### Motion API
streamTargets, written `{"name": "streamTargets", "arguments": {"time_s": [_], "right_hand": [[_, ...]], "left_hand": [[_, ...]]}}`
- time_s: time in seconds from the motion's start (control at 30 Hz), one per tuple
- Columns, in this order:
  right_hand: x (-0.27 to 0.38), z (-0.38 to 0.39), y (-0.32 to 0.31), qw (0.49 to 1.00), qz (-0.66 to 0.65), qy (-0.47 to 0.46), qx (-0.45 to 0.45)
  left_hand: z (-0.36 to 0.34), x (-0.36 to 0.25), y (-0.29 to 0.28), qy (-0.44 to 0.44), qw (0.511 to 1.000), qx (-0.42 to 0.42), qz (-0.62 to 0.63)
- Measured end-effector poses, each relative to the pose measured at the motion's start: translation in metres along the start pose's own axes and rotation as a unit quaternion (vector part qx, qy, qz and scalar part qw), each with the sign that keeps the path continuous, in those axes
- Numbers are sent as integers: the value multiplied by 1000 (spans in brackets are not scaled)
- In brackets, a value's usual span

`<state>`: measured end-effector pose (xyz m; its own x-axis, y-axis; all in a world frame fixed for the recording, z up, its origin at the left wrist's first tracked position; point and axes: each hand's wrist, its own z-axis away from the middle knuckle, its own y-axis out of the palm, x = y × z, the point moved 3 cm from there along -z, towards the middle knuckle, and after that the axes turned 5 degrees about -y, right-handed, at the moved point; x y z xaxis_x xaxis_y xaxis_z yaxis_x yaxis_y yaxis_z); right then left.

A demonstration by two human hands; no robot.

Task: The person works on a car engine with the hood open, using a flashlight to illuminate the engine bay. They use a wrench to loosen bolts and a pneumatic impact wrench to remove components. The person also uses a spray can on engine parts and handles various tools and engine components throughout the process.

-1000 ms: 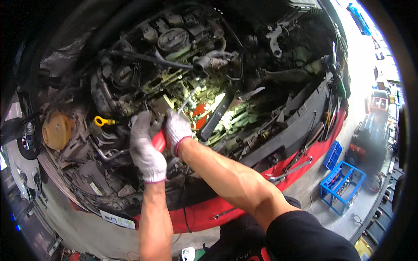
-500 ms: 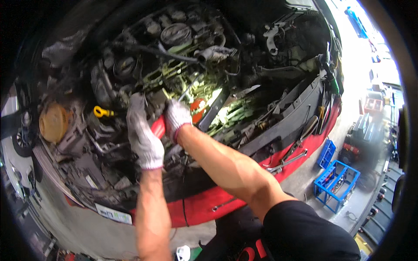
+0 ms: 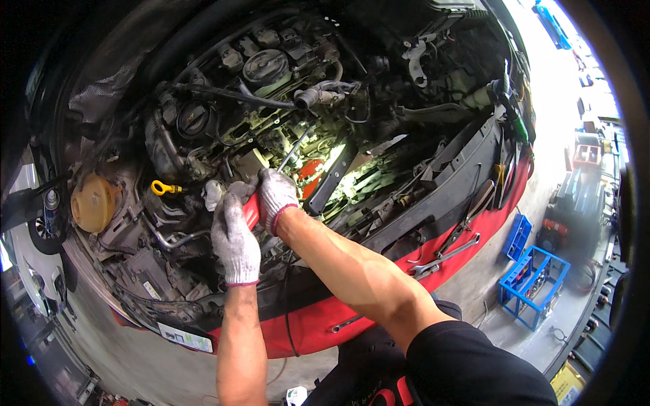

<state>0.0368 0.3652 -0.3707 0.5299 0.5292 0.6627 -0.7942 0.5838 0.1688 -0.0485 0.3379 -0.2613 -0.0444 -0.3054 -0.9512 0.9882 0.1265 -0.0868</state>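
A screwdriver with a red handle (image 3: 251,211) and a long metal shaft (image 3: 296,149) is held slanting over the engine (image 3: 233,125), its shaft pointing up and right into the lit gap. My right hand (image 3: 276,193), in a white knit glove, is closed round the front of the handle. Behind it, my left hand (image 3: 237,233), in a soiled matching glove, closes against the rear of the handle. Where the shaft's tip meets the engine is too small to make out. A black bar-shaped object (image 3: 330,181) and an orange-red part (image 3: 311,174) lie beside the shaft.
A yellow dipstick loop (image 3: 164,188) and a yellowish reservoir (image 3: 95,203) are at the left. Spanners (image 3: 450,256) and other hand tools rest along the red front edge (image 3: 393,301). Blue metal frames (image 3: 535,284) stand on the floor at right.
My left hand has drawn back slightly, its outstretched fingers now curled in at the red handle. My right hand keeps its grip on the screwdriver. The whole view has shifted a little.
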Motion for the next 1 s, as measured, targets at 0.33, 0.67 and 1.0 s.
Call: {"name": "streamTargets", "arguments": {"time_s": [0.33,0.67,1.0], "right_hand": [[-1,13,3,999,4,18,26],[29,33,0,961,263,-38,73],[37,-50,-56,992,66,42,104]], "left_hand": [[-3,20,-7,4,993,-84,84],[23,-28,-22,3,919,65,-389],[20,-70,67,140,825,98,-538]]}}
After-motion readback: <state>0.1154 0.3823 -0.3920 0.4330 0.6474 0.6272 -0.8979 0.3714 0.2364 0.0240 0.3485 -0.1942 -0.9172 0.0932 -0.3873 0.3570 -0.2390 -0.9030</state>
